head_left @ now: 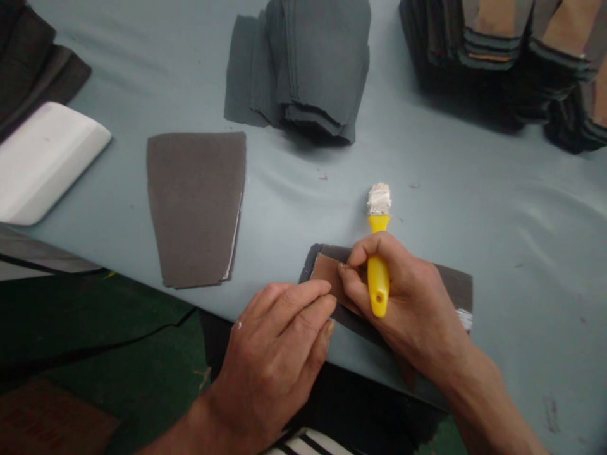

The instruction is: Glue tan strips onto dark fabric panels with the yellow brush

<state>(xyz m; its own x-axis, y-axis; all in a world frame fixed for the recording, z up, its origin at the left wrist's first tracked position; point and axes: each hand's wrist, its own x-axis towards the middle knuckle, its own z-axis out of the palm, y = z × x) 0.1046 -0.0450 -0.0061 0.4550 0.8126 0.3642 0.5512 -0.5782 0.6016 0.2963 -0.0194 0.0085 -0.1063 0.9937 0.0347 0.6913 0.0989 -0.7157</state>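
Observation:
A small brush (379, 265) with a yellow handle and white-coated bristles is tucked in my right hand (412, 297), its bristles pointing away from me. The thumb and index fingertip of that hand are also pinched together at a brown strip (327, 268). This strip lies along a dark grey flat piece (455, 284) near the table's front edge, with a white smear at the piece's right end. My left hand (284, 335) has its fingertips close together at the strip's lower left edge. What lies under those fingertips is hidden.
Left of my hands lies a short stack of dark grey cut pieces (196, 208). A tall grey stack (327, 63) stands at the back, and more stacks with brown strips (493, 38) at the right. A white smooth object (52, 164) and dark pieces (28, 63) lie far left.

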